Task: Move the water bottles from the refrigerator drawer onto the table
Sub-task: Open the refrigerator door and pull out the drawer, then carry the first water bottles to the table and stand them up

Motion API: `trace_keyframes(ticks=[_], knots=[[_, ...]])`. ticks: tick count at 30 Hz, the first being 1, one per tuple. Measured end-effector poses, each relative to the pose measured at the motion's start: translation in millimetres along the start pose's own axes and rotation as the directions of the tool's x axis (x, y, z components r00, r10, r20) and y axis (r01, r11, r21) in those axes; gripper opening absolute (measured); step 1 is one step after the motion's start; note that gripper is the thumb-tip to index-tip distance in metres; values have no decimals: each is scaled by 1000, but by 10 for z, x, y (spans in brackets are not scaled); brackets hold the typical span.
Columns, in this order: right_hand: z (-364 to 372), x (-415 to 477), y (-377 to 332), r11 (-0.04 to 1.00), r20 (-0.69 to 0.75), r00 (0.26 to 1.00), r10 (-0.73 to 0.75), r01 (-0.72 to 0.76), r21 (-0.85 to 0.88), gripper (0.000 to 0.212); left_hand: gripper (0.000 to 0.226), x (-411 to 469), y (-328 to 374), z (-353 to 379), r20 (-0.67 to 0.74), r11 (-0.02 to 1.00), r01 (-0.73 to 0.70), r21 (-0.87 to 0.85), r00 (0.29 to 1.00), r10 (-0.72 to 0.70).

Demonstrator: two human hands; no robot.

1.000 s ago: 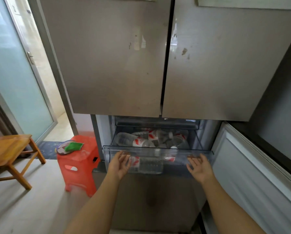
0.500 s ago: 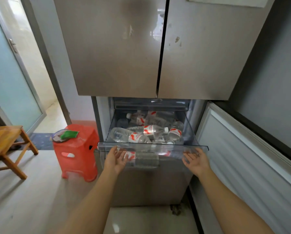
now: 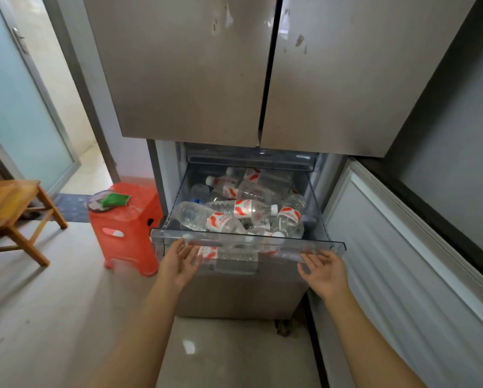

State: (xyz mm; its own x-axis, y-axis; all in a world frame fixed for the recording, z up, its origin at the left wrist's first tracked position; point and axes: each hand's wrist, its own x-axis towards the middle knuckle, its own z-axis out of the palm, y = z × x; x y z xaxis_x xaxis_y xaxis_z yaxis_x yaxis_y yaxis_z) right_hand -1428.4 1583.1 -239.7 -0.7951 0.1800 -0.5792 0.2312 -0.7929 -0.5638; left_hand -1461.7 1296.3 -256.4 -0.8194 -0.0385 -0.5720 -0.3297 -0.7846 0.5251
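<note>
Partly blurred behind the clear drawer [image 3: 313,243] front, the water bottles [image 3: 234,212] lie heaped inside it, too tangled to count. The left hand [image 3: 180,261] and right hand [image 3: 325,271] touch its lip, fingers straight, gripping nothing. At nine o'clock of the drawer a red stool [image 3: 128,228] stands on the pale floor [image 3: 52,303], and beyond it a wooden table [image 3: 7,197] is cut off.

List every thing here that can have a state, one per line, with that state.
refrigerator drawer, slid out, open.
water bottles, lying piled in the drawer.
upper doors, both closed.
lower right door, swung open.
left hand, open, fingertips at the drawer's front rim.
right hand, open, fingertips at the drawer's front rim.
red stool, upright.
</note>
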Motion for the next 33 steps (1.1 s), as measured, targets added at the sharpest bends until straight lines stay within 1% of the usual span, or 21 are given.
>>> trace_keyframes(ticks=[6, 10, 13, 14, 16, 18, 20, 21, 23, 25, 26, 28, 29, 30, 31, 33], knots=[[1, 13, 14, 999, -21, 999, -29, 29, -28, 17, 16, -107, -22, 21, 5, 999, -8, 39, 1000, 7], [-21, 35, 61, 997, -38, 997, -63, 61, -49, 19, 15, -99, -58, -25, 20, 999, -41, 28, 999, 40], [-28, 37, 36, 996, -49, 997, -62, 58, -69, 20, 15, -95, -52, -48, 43, 1000, -29, 10, 999, 29], [-40, 37, 16, 993, -55, 997, -55, 49, -109, 21, 15, -99, -45, -53, 48, 1000, -25, 13, 999, 24], [-78, 10, -34, 969, -76, 996, -44, 24, -247, 22, 14, -121, -11, -49, 44, 998, -16, 53, 999, 14], [-106, -52, -78, 920, -89, 994, -70, 29, -392, 22, 14, -158, 35, -35, 20, 982, -23, 185, 1000, 20], [-88, -145, -122, 848, -69, 992, -105, 54, -528, 21, 14, -220, 63, -9, 9, 929, -41, 367, 999, 41], [-55, -196, -140, 798, -47, 991, -123, 71, -599, 19, 13, -273, 78, 17, 33, 895, -69, 441, 998, 61], [44, -271, -174, 686, 12, 986, -166, 124, -717, 16, 13, -368, 114, 59, 121, 818, -173, 549, 984, 127], [160, -315, -199, 580, 61, 972, -225, 184, -793, 14, 15, -443, 186, 85, 220, 704, -290, 649, 957, 191], [214, -326, -206, 528, 83, 965, -250, 207, -824, 14, 20, -462, 230, 90, 261, 625, -335, 705, 942, 210], [304, -347, -187, 420, 126, 953, -277, 238, -876, 16, 25, -500, 328, 87, 323, 479, -398, 783, 917, 234], [337, -359, -173, 368, 150, 946, -287, 254, -895, 18, 24, -520, 366, 88, 350, 434, -422, 796, 906, 238], [370, -374, -150, 305, 180, 937, -298, 272, -913, 21, 23, -534, 405, 71, 379, 402, -446, 800, 894, 239], [394, -392, -133, 215, 213, 928, -306, 285, -934, 23, 21, -551, 428, 58, 411, 369, -471, 801, 881, 233], [439, -439, -122, -5, 273, 911, -310, 285, -958, 28, 16, -566, 470, 11, 482, 280, -532, 799, 846, 231]])
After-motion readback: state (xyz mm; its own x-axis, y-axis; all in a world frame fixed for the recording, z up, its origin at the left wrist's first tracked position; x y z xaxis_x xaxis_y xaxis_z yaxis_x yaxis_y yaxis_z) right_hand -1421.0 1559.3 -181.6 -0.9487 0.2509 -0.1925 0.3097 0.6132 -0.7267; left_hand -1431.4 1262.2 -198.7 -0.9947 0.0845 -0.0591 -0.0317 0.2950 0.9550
